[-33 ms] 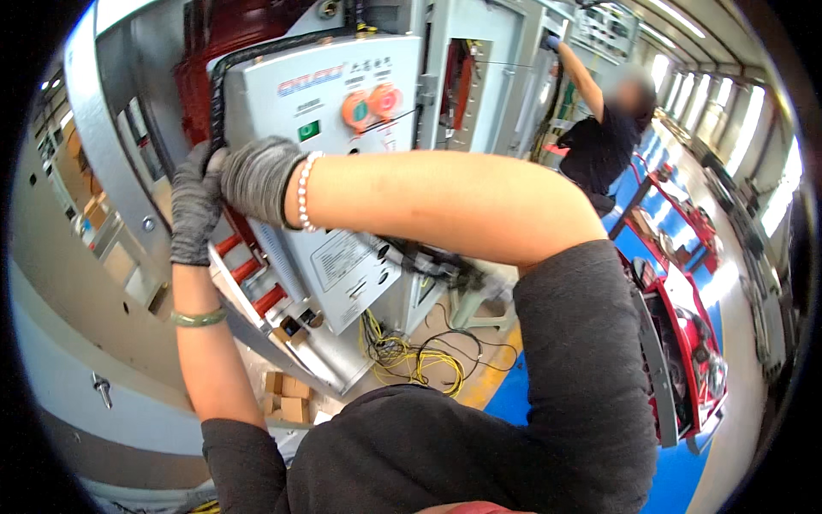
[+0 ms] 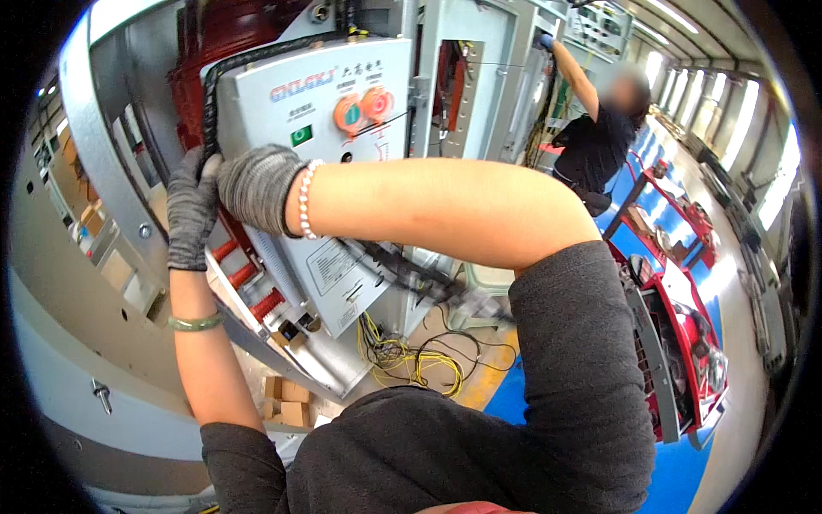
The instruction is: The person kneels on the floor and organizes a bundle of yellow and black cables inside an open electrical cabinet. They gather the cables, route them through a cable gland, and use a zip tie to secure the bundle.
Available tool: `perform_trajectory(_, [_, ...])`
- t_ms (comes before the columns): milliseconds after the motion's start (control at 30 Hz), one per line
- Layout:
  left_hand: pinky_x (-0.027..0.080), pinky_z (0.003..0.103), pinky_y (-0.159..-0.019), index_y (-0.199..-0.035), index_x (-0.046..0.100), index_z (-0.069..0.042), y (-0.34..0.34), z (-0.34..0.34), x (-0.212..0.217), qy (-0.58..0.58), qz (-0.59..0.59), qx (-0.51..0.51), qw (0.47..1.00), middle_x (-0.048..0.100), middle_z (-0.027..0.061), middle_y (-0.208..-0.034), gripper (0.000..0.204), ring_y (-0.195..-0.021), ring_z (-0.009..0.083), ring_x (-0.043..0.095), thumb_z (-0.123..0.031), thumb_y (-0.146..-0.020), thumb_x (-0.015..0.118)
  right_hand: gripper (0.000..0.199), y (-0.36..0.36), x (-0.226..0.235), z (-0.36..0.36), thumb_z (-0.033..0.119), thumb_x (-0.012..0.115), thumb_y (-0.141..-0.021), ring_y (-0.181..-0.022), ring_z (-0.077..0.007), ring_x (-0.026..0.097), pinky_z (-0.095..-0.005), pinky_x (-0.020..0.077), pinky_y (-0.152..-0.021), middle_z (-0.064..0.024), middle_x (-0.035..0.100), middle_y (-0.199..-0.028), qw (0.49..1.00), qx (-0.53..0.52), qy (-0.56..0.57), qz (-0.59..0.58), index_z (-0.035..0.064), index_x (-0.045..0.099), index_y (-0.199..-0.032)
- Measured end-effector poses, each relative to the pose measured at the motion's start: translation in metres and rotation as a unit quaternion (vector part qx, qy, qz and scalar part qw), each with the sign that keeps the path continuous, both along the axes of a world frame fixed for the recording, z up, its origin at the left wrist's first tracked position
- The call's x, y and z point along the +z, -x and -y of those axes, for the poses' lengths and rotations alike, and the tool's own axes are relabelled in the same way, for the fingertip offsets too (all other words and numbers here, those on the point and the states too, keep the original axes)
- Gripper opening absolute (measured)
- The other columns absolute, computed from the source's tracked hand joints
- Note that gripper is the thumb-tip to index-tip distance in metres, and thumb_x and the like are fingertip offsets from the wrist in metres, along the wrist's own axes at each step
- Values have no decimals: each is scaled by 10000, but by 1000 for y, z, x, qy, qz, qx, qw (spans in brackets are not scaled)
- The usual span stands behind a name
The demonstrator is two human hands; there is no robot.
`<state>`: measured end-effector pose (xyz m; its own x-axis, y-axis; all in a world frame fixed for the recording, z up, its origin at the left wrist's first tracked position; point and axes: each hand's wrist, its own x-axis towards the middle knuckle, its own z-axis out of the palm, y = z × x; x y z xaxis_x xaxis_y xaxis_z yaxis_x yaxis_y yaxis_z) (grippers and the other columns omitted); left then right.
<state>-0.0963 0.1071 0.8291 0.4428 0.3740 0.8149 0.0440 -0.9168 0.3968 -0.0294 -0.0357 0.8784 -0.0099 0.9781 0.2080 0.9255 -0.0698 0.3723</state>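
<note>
Black cable (image 2: 211, 111) is running along the top and left edge of a grey box (image 2: 274, 120), upper left of the frame, and is dropping down to both gloved hands. Left hand (image 2: 193, 210) is pointing up at left of center, fingers and thumb closing on the cable at the box's left edge. Right hand (image 2: 259, 190) is sitting just beside it, the forearm crossing the frame from the right; its fingers are curling inward, tips hidden, so cannot tell if they are grasping anything.

Beaded bracelet (image 2: 305, 199) is circling the right wrist, green bangle (image 2: 195, 323) the left one. Box front is showing two round buttons (image 2: 363, 109) in orange surrounds and a small green switch (image 2: 301, 135), with a printed label (image 2: 334, 264) lower down, below the right forearm. Red ribbed parts (image 2: 267, 304) are standing left of the box's lower end.

Yellow and black wires (image 2: 425, 367) are lying in loops on the floor, lower center; small cardboard boxes (image 2: 294, 413) are sitting lower left of them. Pale stool (image 2: 476, 319) is standing near the wires, partly hidden. Co-worker (image 2: 591, 141) is reaching up with a blue-gloved hand (image 2: 548, 40), upper right. Red tool cart (image 2: 659, 343) is standing at right, drawer hanging out.
</note>
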Motion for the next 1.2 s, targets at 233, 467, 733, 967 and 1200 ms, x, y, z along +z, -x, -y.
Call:
perform_trajectory(233, [444,333,-777,-1064,574,10,-4,13,-7,37,31,26,998,630,146,-930,360,-828,236,577,-307,-896,541,213,-22,-5,38,129,549,-789,-729,-300,653,-394,523,-604,-178,642,-794,993,85,-78,2,-25,580,-934])
perform_trajectory(467, [416,303,-893,-1166,525,15,-15,-20,-19,132,49,-107,984,600,147,-1088,319,-995,216,560,-127,-881,541,181,-32,20,2,93,536,-779,-807,-257,640,-374,510,-693,-130,650,-881,979,174,36,102,41,640,-917])
perform_trajectory(733, [392,321,-951,-1268,458,-28,-21,17,-23,71,147,-108,981,551,125,-1205,373,-1087,211,527,-118,-908,504,207,-28,16,11,153,545,-808,-892,-237,632,-364,504,-770,-97,650,-985,986,103,68,114,86,669,-959])
perform_trajectory(967, [335,352,-1020,-1214,492,-13,10,36,-32,65,17,-158,985,420,127,-1336,395,-1209,259,433,-79,-833,573,188,-41,17,5,191,577,-797,-884,-257,635,-393,507,-736,-93,659,-941,988,137,33,58,101,680,-927])
perform_trajectory(1200, [297,373,-1052,-1277,433,-22,-15,3,-52,-70,-4,7,998,349,156,-1384,562,-1278,302,341,-259,-799,609,162,-26,42,26,165,577,-775,-824,-295,643,-405,518,-682,-119,663,-852,990,118,57,55,77,671,-873])
